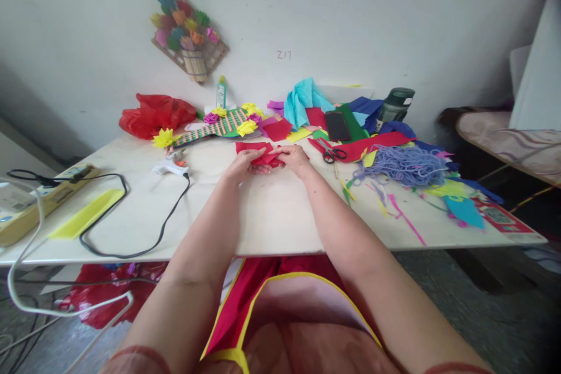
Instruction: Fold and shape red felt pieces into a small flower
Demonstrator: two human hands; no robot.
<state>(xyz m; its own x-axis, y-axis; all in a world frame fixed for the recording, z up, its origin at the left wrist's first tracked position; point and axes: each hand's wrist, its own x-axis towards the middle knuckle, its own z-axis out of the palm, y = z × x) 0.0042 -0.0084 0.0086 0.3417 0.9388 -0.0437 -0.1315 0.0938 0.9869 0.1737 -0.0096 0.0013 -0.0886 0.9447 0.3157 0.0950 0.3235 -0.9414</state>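
With both forearms extended straight ahead over the tabletop (pixel 280 216), I have the left hand (pixel 242 165) and the right hand (pixel 294 158) meeting at its far middle. Left grip: fingers curled closed over the near edge of a red paper piece (pixel 258 152), palm down. Right grip: fingers pinched shut on the same sheet at its right edge, thumb toward the left hand. The red paper piece lies flat-to-creased on the tabletop, partly under both hands; its surface looks matte and thin.

Right of the hands lie scissors (pixel 333 155) with dark handles, touching a long red strip. Farther right sits a loose tangle of lavender yarn (pixel 405 166), surrounded by coloured paper offcuts. A dark phone (pixel 337 126) rests on green paper, near a dark green bottle (pixel 395 104).

Left of the hands, a white glue gun (pixel 172 165) lies on its side, its black cord (pixel 144 239) looping across the tabletop. A woven striped panel with paper flowers (pixel 223 123) lies behind.

Handwriting on the wall (pixel 284 55) appears to read "Z17".
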